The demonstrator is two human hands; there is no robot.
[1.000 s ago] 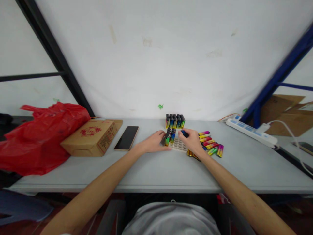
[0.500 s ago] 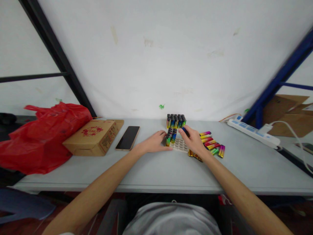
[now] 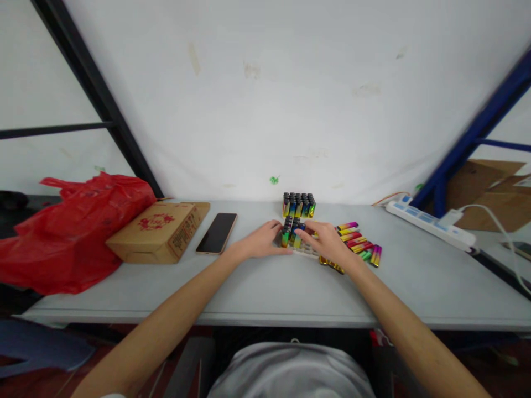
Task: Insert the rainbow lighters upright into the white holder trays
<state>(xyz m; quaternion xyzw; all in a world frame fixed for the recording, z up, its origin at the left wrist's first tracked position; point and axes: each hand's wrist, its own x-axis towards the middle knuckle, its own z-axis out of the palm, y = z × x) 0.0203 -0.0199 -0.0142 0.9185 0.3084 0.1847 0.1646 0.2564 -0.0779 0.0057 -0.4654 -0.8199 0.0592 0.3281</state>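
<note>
A pale tray point(image 3: 306, 254) with rows of round pockets lies on the table, partly hidden by my hands. Upright lighters point(image 3: 286, 235) with black tops and shiny green-blue bodies fill its left side. My left hand point(image 3: 265, 240) curls around the tray's left edge, thumb at the near corner and fingers farther back. A blue-and-yellow lighter point(image 3: 297, 239) is pinched in my right hand point(image 3: 324, 241), upright beside those standing in the tray. To the right lie loose shiny lighters point(image 3: 360, 243) in purple, yellow, red and green; gold ones point(image 3: 332, 265) lie under my right wrist.
Behind the tray, a block of upright lighters point(image 3: 298, 204) stands near the wall. At left are a phone point(image 3: 217, 233), a cardboard box point(image 3: 153, 232) and a red plastic bag point(image 3: 78, 237). A white power strip point(image 3: 431, 225) with a plugged-in cable lies at right.
My right hand has moved left and slightly toward me, bringing its lighter beside the standing ones and covering more of the tray. My left hand has stayed in place.
</note>
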